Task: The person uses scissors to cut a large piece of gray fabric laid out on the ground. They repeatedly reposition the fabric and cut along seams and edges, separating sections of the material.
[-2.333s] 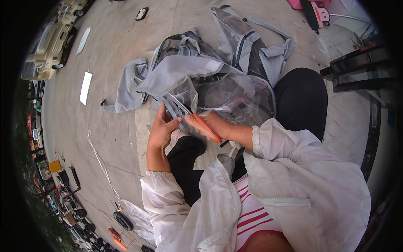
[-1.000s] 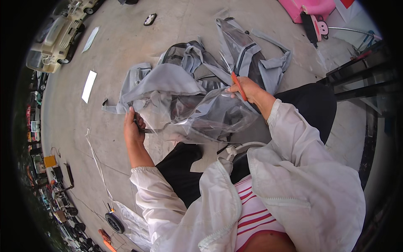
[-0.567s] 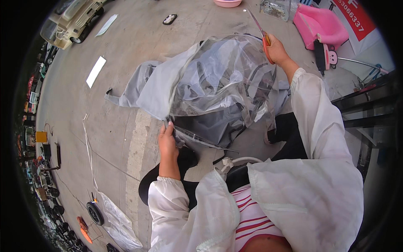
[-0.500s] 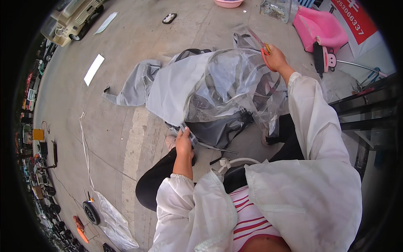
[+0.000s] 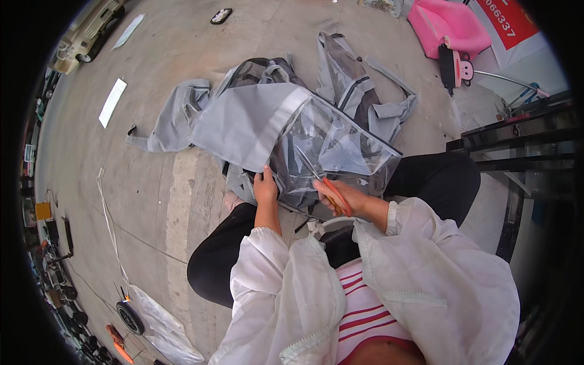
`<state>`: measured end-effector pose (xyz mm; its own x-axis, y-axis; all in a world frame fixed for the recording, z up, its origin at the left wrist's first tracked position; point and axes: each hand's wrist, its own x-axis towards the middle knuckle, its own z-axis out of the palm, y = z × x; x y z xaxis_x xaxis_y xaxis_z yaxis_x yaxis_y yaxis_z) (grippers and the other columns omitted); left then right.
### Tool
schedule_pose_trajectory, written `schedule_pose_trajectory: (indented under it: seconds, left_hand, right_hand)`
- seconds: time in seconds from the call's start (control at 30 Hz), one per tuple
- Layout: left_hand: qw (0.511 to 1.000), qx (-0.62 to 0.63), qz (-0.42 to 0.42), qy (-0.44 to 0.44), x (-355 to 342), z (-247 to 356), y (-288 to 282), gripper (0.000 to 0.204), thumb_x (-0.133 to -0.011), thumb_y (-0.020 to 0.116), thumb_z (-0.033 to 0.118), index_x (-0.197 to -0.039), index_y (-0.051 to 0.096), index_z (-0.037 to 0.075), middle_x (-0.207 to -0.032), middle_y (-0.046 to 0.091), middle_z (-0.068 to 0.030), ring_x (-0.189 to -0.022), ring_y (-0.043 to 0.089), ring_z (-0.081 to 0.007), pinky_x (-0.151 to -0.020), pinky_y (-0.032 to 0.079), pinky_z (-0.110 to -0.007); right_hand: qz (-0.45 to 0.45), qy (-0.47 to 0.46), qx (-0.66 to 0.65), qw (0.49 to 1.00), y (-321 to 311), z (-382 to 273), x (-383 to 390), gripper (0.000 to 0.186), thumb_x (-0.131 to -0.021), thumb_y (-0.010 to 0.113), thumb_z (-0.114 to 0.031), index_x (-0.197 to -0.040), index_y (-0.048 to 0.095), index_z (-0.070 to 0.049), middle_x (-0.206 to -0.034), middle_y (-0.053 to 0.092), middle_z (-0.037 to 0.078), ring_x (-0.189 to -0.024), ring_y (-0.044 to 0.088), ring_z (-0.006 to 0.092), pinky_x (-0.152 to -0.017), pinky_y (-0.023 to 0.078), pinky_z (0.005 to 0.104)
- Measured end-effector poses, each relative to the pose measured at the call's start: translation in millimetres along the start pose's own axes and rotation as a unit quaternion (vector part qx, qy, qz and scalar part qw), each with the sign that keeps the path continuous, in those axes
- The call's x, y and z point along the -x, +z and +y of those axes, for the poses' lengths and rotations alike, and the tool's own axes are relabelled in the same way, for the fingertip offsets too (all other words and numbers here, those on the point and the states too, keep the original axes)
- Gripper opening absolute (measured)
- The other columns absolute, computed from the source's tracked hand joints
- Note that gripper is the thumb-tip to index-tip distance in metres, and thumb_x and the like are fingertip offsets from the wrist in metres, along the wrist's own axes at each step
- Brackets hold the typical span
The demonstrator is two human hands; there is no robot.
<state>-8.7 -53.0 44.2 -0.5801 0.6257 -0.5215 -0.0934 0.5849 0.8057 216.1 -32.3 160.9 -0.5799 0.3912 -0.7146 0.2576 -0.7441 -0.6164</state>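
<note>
A heap of grey fabric (image 5: 237, 121) with clear plastic sheeting (image 5: 331, 152) and dark edging lies on the concrete in front of my legs. My left hand (image 5: 265, 188) grips the edge of this cover where the grey cloth meets the plastic. My right hand (image 5: 334, 201) is closed on orange-handled scissors (image 5: 328, 185), their long blades pointing up and left over the clear plastic, close to my left hand.
Black metal frames (image 5: 493, 131) stand at my right. A pink seat (image 5: 447, 24) and a red sign (image 5: 505, 21) are top right, a beige vehicle (image 5: 85, 36) top left. A wheel (image 5: 129, 319), white plastic sheet (image 5: 161, 319) and cord lie lower left.
My right hand with the scissors has come down from the upper right to nearer my left hand. The cover has spread out lower, with grey folds showing again behind it.
</note>
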Motion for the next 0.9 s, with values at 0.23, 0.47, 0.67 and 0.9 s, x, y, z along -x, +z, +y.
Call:
schedule_pose_trajectory:
  seconds: [0.23, 0.47, 0.67, 0.9]
  left_hand:
    - [0.999, 0.025, 0.021, 0.026, -1, 26, -15, 0.026, -0.084, 0.051, 0.022, -0.089, 0.057, -0.003, -0.074, 0.055, -0.0051, -0.068, 0.045, -0.0138, -0.065, 0.039, -0.028]
    - [0.979, 0.2, -0.029, -0.004, 4, 41, -44, 0.02, -0.085, 0.045, 0.01, -0.096, 0.055, -0.003, -0.09, 0.059, -0.0082, -0.077, 0.057, -0.0192, -0.067, 0.046, -0.032]
    - [0.927, 0.328, -0.034, -0.178, 9, 41, -64, 0.014, -0.087, 0.043, 0.01, -0.089, 0.052, 0.001, -0.078, 0.057, -0.0074, -0.067, 0.057, -0.0226, -0.058, 0.05, -0.035]
    - [0.86, 0.43, -0.167, -0.219, 14, 52, -78, 0.015, -0.093, 0.039, 0.013, -0.087, 0.049, 0.004, -0.068, 0.053, -0.0045, -0.052, 0.051, -0.0121, -0.044, 0.044, -0.022]
  right_hand:
    - [-0.073, 0.109, -0.015, 0.991, 24, 53, -19, 0.066, -0.08, 0.041, -0.074, -0.071, 0.042, -0.009, -0.055, 0.038, 0.002, -0.045, 0.04, 0.0141, -0.044, 0.039, 0.0292]
    - [-0.201, 0.104, -0.175, 0.958, 60, 38, -38, 0.073, -0.077, 0.035, -0.08, -0.076, 0.042, -0.008, -0.056, 0.041, 0.004, -0.047, 0.043, 0.0159, -0.048, 0.043, 0.033]
    - [-0.154, 0.081, -0.187, 0.967, 75, 33, -44, 0.073, -0.074, 0.037, -0.082, -0.076, 0.042, -0.009, -0.055, 0.042, 0.002, -0.046, 0.043, 0.0136, -0.046, 0.042, 0.0322]
    - [-0.213, 0.091, -0.141, 0.963, 81, 26, -31, 0.07, -0.081, 0.028, -0.077, -0.073, 0.04, -0.008, -0.053, 0.04, 0.002, -0.042, 0.041, 0.0137, -0.043, 0.04, 0.0296]
